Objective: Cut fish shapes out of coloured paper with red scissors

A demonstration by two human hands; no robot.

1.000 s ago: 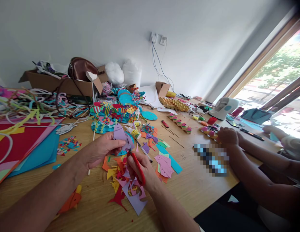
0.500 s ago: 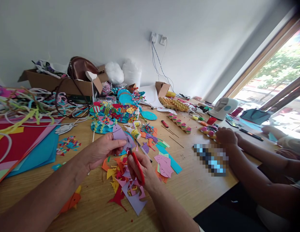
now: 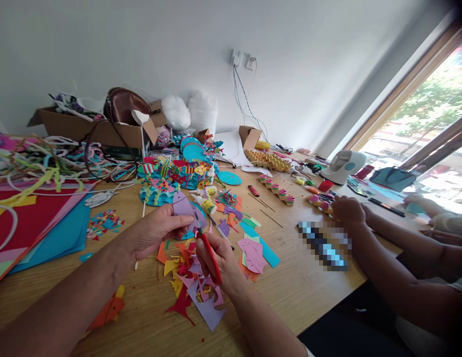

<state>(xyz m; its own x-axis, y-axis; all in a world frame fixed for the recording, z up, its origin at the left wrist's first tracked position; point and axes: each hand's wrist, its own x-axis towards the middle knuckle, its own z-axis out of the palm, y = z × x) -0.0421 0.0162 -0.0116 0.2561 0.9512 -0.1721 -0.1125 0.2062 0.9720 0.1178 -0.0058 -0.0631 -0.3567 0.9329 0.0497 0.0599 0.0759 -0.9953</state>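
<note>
My left hand point(image 3: 156, 229) pinches a purple paper fish point(image 3: 182, 204) between thumb and fingers above the table. In my right hand point(image 3: 218, 258) are red-handled scissors point(image 3: 209, 255), their blades pointing up at the fish's lower edge. Whether the blades are parted there is hard to make out. Below my hands lies a heap of coloured paper scraps point(image 3: 193, 280). Pink paper fish point(image 3: 252, 254) rest to the right of it, and an orange paper fish point(image 3: 109, 310) sits partly behind my left forearm. A pen point(image 3: 221, 232) lies just beyond the scissors.
Glue bottles point(image 3: 204, 203) and decorated fish point(image 3: 174, 173) on blue discs are beyond my hands. Coloured sheets point(image 3: 48, 218) lie at the left, below a cardboard box point(image 3: 74, 126). A co-worker's hands point(image 3: 348, 210) work at the right, near a white fan-like device point(image 3: 344, 166).
Very little differs. The purple fish and both my hands have shifted only slightly, with the scissors still at the fish. A co-worker's hand at the far right has moved a little.
</note>
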